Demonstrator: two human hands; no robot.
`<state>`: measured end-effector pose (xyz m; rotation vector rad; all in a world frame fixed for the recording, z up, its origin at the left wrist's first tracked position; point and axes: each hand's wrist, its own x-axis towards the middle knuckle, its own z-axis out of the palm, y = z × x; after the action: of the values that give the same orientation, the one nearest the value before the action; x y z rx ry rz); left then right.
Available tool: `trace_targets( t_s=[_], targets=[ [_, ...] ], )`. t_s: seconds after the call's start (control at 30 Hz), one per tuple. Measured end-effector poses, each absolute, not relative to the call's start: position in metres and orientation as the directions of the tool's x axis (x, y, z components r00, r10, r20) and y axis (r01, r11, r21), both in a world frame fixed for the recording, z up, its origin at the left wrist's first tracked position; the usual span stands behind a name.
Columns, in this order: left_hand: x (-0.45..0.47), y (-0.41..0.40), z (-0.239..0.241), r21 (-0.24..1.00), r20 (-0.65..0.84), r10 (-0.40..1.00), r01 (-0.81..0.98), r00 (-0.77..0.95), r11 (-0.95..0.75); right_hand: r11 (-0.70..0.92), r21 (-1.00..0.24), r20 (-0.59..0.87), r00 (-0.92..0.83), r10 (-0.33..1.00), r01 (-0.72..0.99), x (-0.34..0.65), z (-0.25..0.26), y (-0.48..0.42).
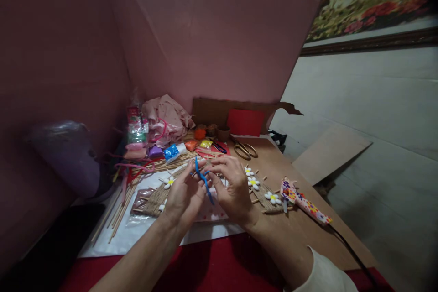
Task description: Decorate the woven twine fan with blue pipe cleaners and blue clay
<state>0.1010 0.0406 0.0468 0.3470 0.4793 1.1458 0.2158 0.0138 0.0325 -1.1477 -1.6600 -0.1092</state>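
Note:
Both my hands meet over the middle of the table and pinch a bent blue pipe cleaner [204, 180]. My left hand [183, 194] grips its upper part with closed fingers. My right hand [232, 188] pinches it from the right side, fingers curled. Beneath the hands lie twine-wrapped stick bundles [154, 200] and white flowers with yellow centres [253, 183] on a white sheet [137, 232].
Thin wooden sticks [119, 210] spread at the left. Colourful packets [171, 151], pink cloth [164, 116], gold scissors [245, 149] and a red card [245, 122] sit at the back. A flower-patterned glue gun [304, 203] with a black cord lies on the right. Pink cardboard walls stand behind.

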Motion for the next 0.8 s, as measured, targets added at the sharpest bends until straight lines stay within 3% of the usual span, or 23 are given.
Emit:
trace_targets(
  t_s=[0.2,0.5,0.67,0.8],
  targets=[
    [0.104,0.036,0.048,0.464,-0.213,0.905,-0.778,0.367,0.425,0.604,-0.428,0.805,-0.02,0.593,0.672,0.206,0.034,0.007],
    [0.11,0.026,0.047,0.448,-0.275,0.866,-0.742,0.418,0.5,0.616,-0.278,0.836,-0.13,0.533,0.737,0.2,0.03,0.001],
    [0.108,0.029,0.047,0.422,-0.217,0.885,-0.778,0.412,0.465,0.585,-0.385,0.842,0.011,0.54,0.714,0.202,0.028,0.003],
    [0.108,0.032,0.045,0.447,-0.2,0.896,-0.777,0.396,0.443,0.59,-0.427,0.823,0.025,0.567,0.685,0.204,0.03,0.004]
  ],
)
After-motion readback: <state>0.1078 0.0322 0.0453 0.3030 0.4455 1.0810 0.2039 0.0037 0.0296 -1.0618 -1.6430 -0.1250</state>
